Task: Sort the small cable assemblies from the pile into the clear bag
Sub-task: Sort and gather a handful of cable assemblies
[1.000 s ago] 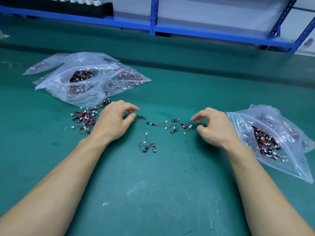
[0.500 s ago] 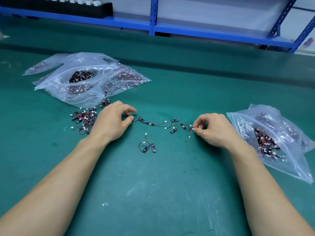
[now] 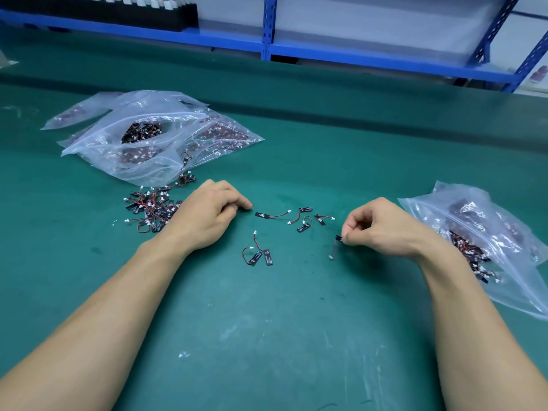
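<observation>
Head view. The right hand (image 3: 382,226) was noted with thumb and forefinger pinched on the dark tab of one cable assembly (image 3: 337,239). Its lead hung blurred below the fingers.

The left hand (image 3: 207,215) was rested on the worktop (image 3: 267,321) with fingers curled. The tips were closed on a dark end piece (image 3: 251,205), which was mostly hidden.

The pile (image 3: 151,212) was seen just beside the left hand, on its outer side.

Six loose assemblies (image 3: 262,215) were counted between the hands: four in a row, two nearer.

One clear bag (image 3: 474,221), partly filled, was found right of the right hand. At least two stacked bags (image 3: 154,161) were recorded beyond the pile.
</observation>
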`<act>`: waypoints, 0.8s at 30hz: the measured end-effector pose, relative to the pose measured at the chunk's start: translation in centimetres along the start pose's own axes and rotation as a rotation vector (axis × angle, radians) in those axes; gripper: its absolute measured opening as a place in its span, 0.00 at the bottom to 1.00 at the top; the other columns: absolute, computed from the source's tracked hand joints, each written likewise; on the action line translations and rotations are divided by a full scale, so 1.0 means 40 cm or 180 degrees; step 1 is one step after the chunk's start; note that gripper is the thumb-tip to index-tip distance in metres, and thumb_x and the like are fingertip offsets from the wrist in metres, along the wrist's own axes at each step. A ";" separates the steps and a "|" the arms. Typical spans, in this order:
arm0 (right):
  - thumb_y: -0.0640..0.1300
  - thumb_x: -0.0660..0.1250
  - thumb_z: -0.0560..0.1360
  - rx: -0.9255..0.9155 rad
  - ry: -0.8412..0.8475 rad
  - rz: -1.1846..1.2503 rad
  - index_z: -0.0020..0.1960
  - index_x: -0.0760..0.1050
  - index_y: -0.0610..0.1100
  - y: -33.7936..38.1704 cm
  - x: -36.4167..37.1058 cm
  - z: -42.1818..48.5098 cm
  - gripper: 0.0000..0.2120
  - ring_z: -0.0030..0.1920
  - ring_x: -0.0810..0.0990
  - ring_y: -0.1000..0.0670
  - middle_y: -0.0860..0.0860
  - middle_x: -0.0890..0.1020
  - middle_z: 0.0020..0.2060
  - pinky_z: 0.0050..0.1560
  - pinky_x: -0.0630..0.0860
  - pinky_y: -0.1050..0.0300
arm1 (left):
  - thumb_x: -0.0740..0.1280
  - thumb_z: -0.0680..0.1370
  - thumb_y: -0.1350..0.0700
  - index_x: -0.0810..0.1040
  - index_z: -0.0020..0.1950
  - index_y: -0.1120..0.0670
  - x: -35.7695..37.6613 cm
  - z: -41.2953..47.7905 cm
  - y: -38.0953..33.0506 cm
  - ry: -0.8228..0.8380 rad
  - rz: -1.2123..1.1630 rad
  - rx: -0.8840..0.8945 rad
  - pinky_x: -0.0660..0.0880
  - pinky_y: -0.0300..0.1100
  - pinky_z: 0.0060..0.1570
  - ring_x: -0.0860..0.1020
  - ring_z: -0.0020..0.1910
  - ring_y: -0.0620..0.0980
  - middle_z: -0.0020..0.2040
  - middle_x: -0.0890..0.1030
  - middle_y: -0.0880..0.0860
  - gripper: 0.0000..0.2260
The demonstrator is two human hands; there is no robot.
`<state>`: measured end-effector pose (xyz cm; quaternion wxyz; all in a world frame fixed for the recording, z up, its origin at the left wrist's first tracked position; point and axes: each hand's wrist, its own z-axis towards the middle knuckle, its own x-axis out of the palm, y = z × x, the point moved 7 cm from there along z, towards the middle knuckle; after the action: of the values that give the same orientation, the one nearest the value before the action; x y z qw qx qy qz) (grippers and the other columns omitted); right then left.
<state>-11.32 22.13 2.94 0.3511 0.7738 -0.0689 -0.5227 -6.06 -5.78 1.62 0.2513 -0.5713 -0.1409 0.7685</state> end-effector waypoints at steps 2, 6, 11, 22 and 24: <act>0.44 0.71 0.67 -0.0242 0.0199 0.0336 0.37 0.82 0.46 0.046 0.025 -0.009 0.02 0.31 0.70 0.54 0.53 0.77 0.29 0.34 0.68 0.62 | 0.63 0.79 0.64 0.84 0.55 0.49 -0.001 0.001 -0.002 0.0002 -0.0030 0.0013 0.68 0.41 0.55 0.72 0.51 0.49 0.48 0.78 0.44 0.14; 0.40 0.73 0.71 -0.0582 0.0473 0.0564 0.38 0.83 0.47 0.118 0.099 -0.013 0.04 0.30 0.71 0.56 0.55 0.78 0.28 0.33 0.67 0.69 | 0.62 0.79 0.65 0.83 0.57 0.48 0.002 0.002 -0.006 0.0004 -0.0095 0.0057 0.64 0.36 0.51 0.70 0.49 0.46 0.49 0.80 0.42 0.16; 0.41 0.74 0.74 -0.0706 0.0173 0.0536 0.40 0.85 0.51 0.129 0.117 0.002 0.06 0.29 0.74 0.59 0.59 0.83 0.31 0.34 0.69 0.69 | 0.62 0.79 0.64 0.81 0.58 0.47 -0.013 0.000 0.002 -0.0274 -0.0089 -0.0016 0.67 0.41 0.52 0.70 0.46 0.46 0.51 0.78 0.39 0.15; 0.42 0.73 0.74 -0.0674 -0.0457 0.0679 0.36 0.84 0.49 0.104 0.087 0.015 0.08 0.29 0.73 0.61 0.58 0.83 0.32 0.34 0.67 0.71 | 0.67 0.76 0.56 0.80 0.60 0.45 -0.137 -0.051 0.068 -0.0514 0.1333 -0.0878 0.65 0.52 0.59 0.72 0.61 0.55 0.56 0.82 0.47 0.13; 0.42 0.73 0.74 -0.0681 -0.0505 0.0712 0.36 0.84 0.49 0.103 0.085 0.013 0.09 0.27 0.71 0.61 0.60 0.81 0.30 0.32 0.66 0.72 | 0.69 0.76 0.52 0.80 0.60 0.43 -0.143 -0.065 0.081 -0.0367 0.1617 -0.1003 0.65 0.52 0.58 0.71 0.60 0.55 0.56 0.81 0.47 0.13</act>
<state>-9.21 17.20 2.80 0.4809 0.6758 -0.1260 -0.5442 -3.07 -11.81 3.80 -0.0491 -0.5757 -0.1250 0.8065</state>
